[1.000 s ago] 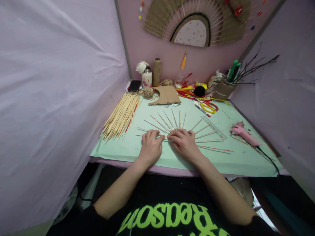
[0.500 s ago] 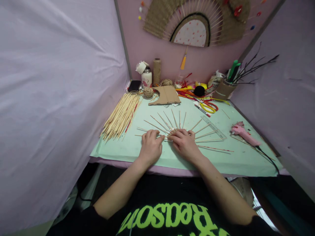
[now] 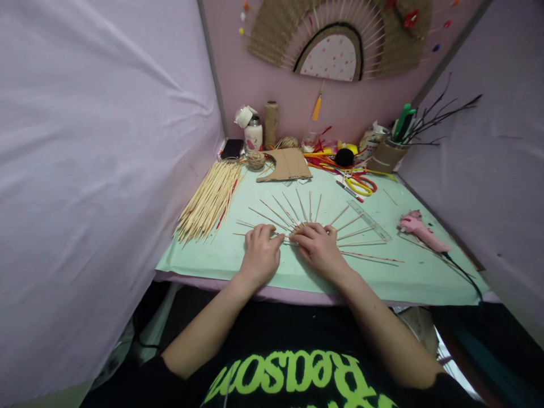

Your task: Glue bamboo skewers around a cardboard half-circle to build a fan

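Several thin wooden sticks spread out like a fan on the pale green table cover. My left hand lies at the fan's left side, with thumb and fingertips closed on a thin stick whose outer end pokes out to the left. Over the middle, where the sticks meet, rests my right hand; its bent fingers press on their inner ends and cover most of that joint. A clear ruler lies flat by the right-hand sticks.
A heap of loose sticks lies at the left. Behind are a cut cardboard piece, a twine ball, a bottle and yellow-handled scissors. At the right rests a pink glue gun, its cord running over the front edge.
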Available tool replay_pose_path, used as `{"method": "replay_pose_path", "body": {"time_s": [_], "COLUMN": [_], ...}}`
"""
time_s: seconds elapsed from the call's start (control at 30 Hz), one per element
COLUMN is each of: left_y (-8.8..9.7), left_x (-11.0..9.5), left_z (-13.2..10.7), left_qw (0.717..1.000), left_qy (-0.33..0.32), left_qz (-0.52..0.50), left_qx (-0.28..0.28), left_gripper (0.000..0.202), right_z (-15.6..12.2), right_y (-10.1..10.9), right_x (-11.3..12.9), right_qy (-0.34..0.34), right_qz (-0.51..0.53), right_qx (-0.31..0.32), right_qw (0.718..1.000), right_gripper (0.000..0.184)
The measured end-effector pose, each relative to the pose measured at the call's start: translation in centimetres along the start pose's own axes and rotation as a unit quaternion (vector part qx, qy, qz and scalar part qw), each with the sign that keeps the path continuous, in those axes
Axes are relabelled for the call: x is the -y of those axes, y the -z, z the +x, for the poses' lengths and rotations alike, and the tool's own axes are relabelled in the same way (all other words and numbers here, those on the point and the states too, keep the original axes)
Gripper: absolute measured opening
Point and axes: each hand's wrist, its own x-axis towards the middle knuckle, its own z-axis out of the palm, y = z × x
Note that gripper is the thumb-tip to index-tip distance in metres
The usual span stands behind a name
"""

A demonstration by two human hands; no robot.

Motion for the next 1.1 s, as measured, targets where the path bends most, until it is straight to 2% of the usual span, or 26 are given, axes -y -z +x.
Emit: {"method": "replay_pose_path", "body": {"time_s": [0.3, 0.47, 0.63, 0.7, 0.8, 0.87, 0.97, 1.03, 1.1], "left_y": [0.1, 0.1, 0.8, 1.7, 3.2, 3.9, 4.2, 4.0, 3.8], "left_x": [0.0, 0.0, 0.1, 0.4, 1.6, 2.8, 4.4, 5.1, 5.3], "left_z": [0.0, -0.1, -0.1, 0.3, 1.8, 3.2, 5.7, 7.1, 8.2], "left_qw": [1.000, 1.000, 0.998, 0.997, 0.997, 0.998, 0.999, 0.995, 0.988], "left_qy": [-0.001, -0.004, -0.012, -0.006, -0.004, -0.002, -0.021, -0.045, -0.071], "left_qz": [-0.001, 0.001, -0.025, -0.037, -0.032, -0.016, 0.001, 0.009, 0.021], "left_qx": [-0.002, -0.012, -0.059, -0.075, -0.077, -0.053, 0.030, 0.089, 0.134], "left_gripper": [0.038, 0.046, 0.047, 0.041, 0.030, 0.025, 0.022, 0.022, 0.026], "right_z": [0.1, 0.1, 0.1, -0.1, -1.2, -2.6, -5.1, -6.4, -7.0], "right_y": [0.1, 0.2, 2.1, 3.6, 6.5, 8.3, 10.2, 10.7, 10.8], "right_x": [0.1, 0.3, -0.3, -1.9, -6.5, -10.5, -16.1, -18.8, -20.5], "right_qy": [-0.005, -0.022, -0.051, -0.080, -0.179, -0.269, -0.395, -0.438, -0.468], "right_qz": [0.001, 0.007, -0.001, -0.030, -0.112, -0.181, -0.235, -0.224, -0.198], "right_qx": [0.000, -0.004, -0.051, -0.070, -0.081, -0.038, 0.071, 0.144, 0.193], "right_qw": [1.000, 1.000, 0.997, 0.994, 0.974, 0.945, 0.885, 0.858, 0.839], "right_gripper": [0.022, 0.024, 0.025, 0.024, 0.029, 0.038, 0.042, 0.043, 0.040]}}
